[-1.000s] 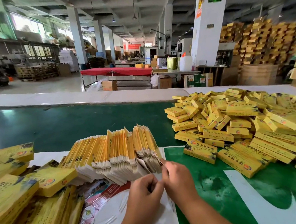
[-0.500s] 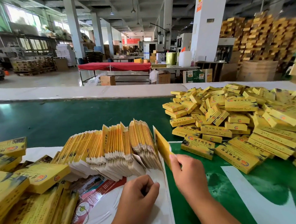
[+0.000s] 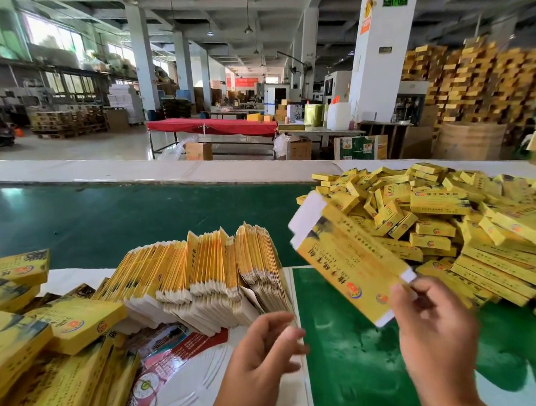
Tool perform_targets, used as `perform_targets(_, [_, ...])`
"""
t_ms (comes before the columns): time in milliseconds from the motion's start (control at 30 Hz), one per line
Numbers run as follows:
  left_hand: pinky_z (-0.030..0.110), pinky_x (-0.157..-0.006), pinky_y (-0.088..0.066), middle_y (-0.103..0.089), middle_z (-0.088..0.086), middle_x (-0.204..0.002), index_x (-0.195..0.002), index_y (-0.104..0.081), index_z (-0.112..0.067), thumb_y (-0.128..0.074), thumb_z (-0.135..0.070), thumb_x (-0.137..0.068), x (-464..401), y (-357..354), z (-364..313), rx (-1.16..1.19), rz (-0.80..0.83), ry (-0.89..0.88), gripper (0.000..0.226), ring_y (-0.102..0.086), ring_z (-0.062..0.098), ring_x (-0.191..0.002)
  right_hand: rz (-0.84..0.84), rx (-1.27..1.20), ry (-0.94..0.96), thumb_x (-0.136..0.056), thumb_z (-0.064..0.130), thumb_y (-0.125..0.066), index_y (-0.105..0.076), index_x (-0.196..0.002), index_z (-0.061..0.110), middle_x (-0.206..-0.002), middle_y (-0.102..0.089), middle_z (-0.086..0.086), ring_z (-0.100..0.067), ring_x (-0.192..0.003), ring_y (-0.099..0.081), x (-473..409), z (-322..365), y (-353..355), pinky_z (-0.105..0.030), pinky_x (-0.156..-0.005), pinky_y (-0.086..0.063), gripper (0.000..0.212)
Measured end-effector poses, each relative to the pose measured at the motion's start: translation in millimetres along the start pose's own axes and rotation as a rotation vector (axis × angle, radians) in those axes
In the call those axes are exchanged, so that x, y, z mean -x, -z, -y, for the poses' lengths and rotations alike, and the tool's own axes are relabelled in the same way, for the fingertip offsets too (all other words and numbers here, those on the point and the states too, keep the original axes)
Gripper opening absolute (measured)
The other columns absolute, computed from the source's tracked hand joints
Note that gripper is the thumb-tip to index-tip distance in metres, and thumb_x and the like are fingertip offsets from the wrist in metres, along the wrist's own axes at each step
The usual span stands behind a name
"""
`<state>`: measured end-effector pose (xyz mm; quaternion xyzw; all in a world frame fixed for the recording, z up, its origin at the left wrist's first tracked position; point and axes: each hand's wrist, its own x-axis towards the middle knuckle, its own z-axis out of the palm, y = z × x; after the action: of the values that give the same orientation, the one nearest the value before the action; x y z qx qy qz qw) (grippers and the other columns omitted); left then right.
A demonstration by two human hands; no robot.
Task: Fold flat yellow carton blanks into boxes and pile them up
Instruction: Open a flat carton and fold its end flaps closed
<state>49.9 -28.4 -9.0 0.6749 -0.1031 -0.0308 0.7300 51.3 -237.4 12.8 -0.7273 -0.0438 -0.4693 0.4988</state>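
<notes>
I had my right hand (image 3: pixel 437 330) raised above the green bench (image 3: pixel 104 219), its fingers (image 3: pixel 405 294) and thumb pinched on the near end of one flat yellow carton blank (image 3: pixel 348 260). The blank was clear of the bench and slanted up and away to the left, printed face toward me, with its white end flaps showing at the far upper corner and at the near lower edge. It overlapped my view of the near left edge of the pile of folded boxes (image 3: pixel 443 223), which lay heaped on the right side of the bench; I could not tell whether blank and pile touched.

My left hand (image 3: pixel 263 350) was low and central, holding nothing, its fingers loosely spread and somewhat blurred, just in front of the near right end of the row of flat blanks (image 3: pixel 201 269). That row stood on edge, fanned from left to right, on a white printed sheet (image 3: pixel 177 381) spread over the bench. To the far left, more yellow cartons (image 3: pixel 44 357) lay stacked and overlapping at the edge of my view.

Beyond the bench I saw a red-covered table (image 3: pixel 212 126), a white pillar (image 3: pixel 382 39) and tall stacks of yellow boxes (image 3: pixel 472 74) along the right wall.
</notes>
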Motion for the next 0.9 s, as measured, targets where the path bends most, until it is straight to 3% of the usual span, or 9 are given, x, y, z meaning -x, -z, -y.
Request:
perform_targets(133, [0.046, -0.087, -0.052, -0.066, 0.014, -0.122, -0.131, -0.051, -0.015, -0.088, -0.058, -0.045, 5.3, -3.6, -3.1, 0.432, 0.029, 0.100, 0.102, -0.065, 0.030, -0.110, 0.277, 0.130, 0.435, -0.082, 0.024, -0.067, -0.076, -0.078, 0.011, -0.077, -0.071, 0.006, 0.003, -0.067, -0.062, 39.5, 24.8, -18.7, -0.011, -0.063, -0.050, 0.016])
perform_targets(200, [0.048, -0.085, -0.052, -0.062, 0.029, -0.119, -0.127, -0.054, 0.001, -0.093, -0.053, -0.039, 8.8, -0.9, -5.9, 0.563, 0.039, 0.099, 0.110, -0.064, 0.040, -0.104, 0.419, 0.133, 0.550, -0.082, 0.027, -0.073, -0.078, -0.088, 0.019, -0.090, -0.073, 0.007, -0.002, -0.081, -0.066, 52.5, 29.0, -29.1, -0.016, -0.071, -0.054, 0.011])
perform_targets(300, [0.033, -0.073, -0.049, -0.064, 0.012, -0.093, -0.122, -0.058, -0.007, -0.088, -0.050, -0.040, 10.8, 5.7, -8.6, 0.350, -0.012, -0.008, 0.098, -0.060, 0.024, -0.081, 0.622, 0.069, 0.505, -0.085, 0.045, -0.071, -0.075, -0.106, 0.028, -0.103, -0.070, 0.014, 0.002, -0.097, -0.065, 55.9, 32.5, -33.3, -0.019, -0.079, -0.056, 0.027])
perform_targets(400, [0.020, -0.063, -0.050, -0.065, -0.013, -0.077, -0.118, -0.053, -0.018, -0.070, -0.045, -0.050, 10.2, 4.4, -11.5, 0.080, -0.049, -0.072, 0.075, -0.062, 0.005, -0.072, 0.665, 0.010, 0.339, -0.088, 0.067, -0.054, -0.068, -0.109, 0.038, -0.098, -0.067, 0.027, 0.010, -0.091, -0.065, 54.1, 39.5, -28.2, -0.011, -0.075, -0.053, 0.038])
perform_targets(500, [0.034, -0.067, -0.060, -0.074, 0.004, -0.090, -0.105, -0.055, -0.014, -0.086, -0.048, -0.057, 9.9, -0.2, -11.4, -0.010, -0.050, -0.013, 0.067, -0.073, 0.020, -0.080, 0.593, -0.182, -0.064, -0.079, 0.078, -0.051, -0.069, -0.089, 0.034, -0.066, -0.067, 0.012, 0.001, -0.058, -0.063, 51.4, 48.1, -23.8, -0.013, -0.053, -0.050, 0.048])
perform_targets(567, [0.031, -0.065, -0.060, -0.076, 0.006, -0.091, -0.098, -0.060, -0.012, -0.081, -0.041, -0.063, 9.8, 1.2, -12.7, -0.009, -0.048, 0.000, 0.051, -0.074, 0.022, -0.081, 0.537, -0.208, -0.180, -0.083, 0.062, -0.061, -0.068, -0.089, 0.034, -0.068, -0.070, 0.000, -0.013, -0.055, -0.063, 45.8, 45.8, -21.7, -0.027, -0.049, -0.053, 0.030])
perform_targets(633, [0.034, -0.067, -0.060, -0.076, 0.012, -0.092, -0.094, -0.070, -0.012, -0.076, -0.031, -0.076, 8.9, 2.7, -12.8, 0.073, 0.001, 0.004, 0.027, -0.073, 0.028, -0.085, 0.497, -0.197, -0.266, -0.087, 0.034, -0.066, -0.067, -0.094, 0.030, -0.077, -0.075, 0.001, -0.019, -0.065, -0.068, 37.5, 41.2, -18.1, -0.031, -0.054, -0.057, 0.009])
perform_targets(700, [0.048, -0.077, -0.058, -0.072, 0.022, -0.101, -0.099, -0.074, -0.014, -0.071, -0.027, -0.077, 10.9, 2.0, -12.2, 0.259, 0.079, 0.076, 0.025, -0.069, 0.038, -0.094, 0.520, -0.225, -0.347, -0.089, 0.018, -0.065, -0.064, -0.101, 0.026, -0.083, -0.077, 0.005, -0.012, -0.071, -0.072, 34.5, 36.3, -17.1, -0.022, -0.058, -0.057, 0.014])
perform_targets(900, [0.058, -0.093, -0.049, -0.055, 0.036, -0.127, -0.117, -0.064, 0.004, -0.067, 0.002, -0.074, 14.0, -3.0, -11.6, 0.874, 0.326, 0.343, 0.043, -0.057, 0.050, -0.113, 0.565, 0.090, -0.288, -0.061, 0.075, -0.059, -0.048, -0.118, 0.048, -0.100, -0.066, 0.026, 0.008, -0.089, -0.065, 46.1, 29.5, -27.9, -0.011, -0.067, -0.053, 0.064])
